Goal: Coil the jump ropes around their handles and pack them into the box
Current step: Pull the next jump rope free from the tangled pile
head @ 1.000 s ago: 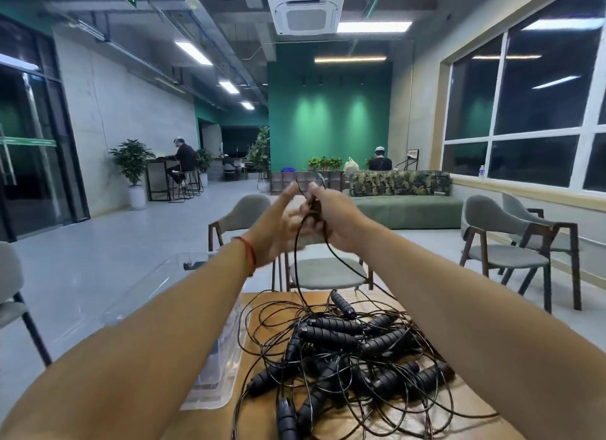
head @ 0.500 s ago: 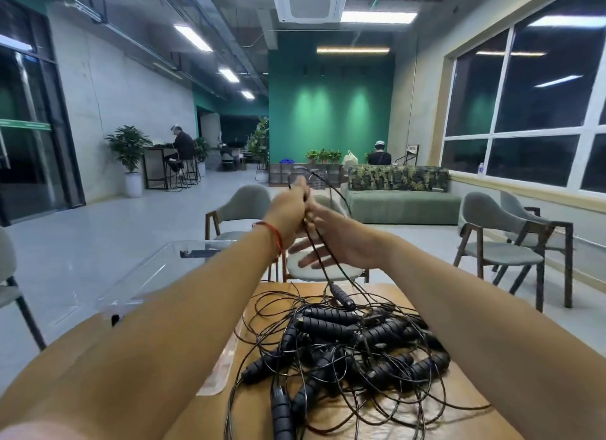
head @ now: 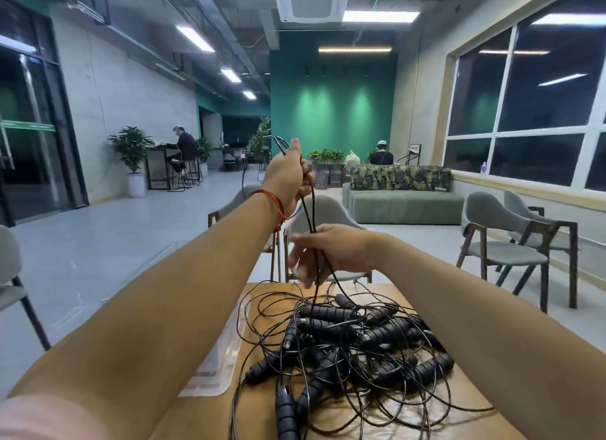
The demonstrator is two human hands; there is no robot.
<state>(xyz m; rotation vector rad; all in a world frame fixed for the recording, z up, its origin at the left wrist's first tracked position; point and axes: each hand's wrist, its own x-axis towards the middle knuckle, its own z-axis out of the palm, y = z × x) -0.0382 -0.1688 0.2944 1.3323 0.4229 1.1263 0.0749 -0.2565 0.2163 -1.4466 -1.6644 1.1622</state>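
The left fingers are curled tight round one thin black rope. The left hand holds it up high, I think to pull it out of the mess. Lower down, the rope crosses the right hand. Its fingers are spread but blurry, so I cannot tell if they pinch. The tangled jump ropes lie on the bench. The left arm hides most of the clear box.

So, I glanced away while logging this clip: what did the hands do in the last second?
The left hand rose, keeping its grip on the rope; the right hand parted from it and slid down the rope toward the pile, fingers blurred. Pile, table and clear box stayed put.
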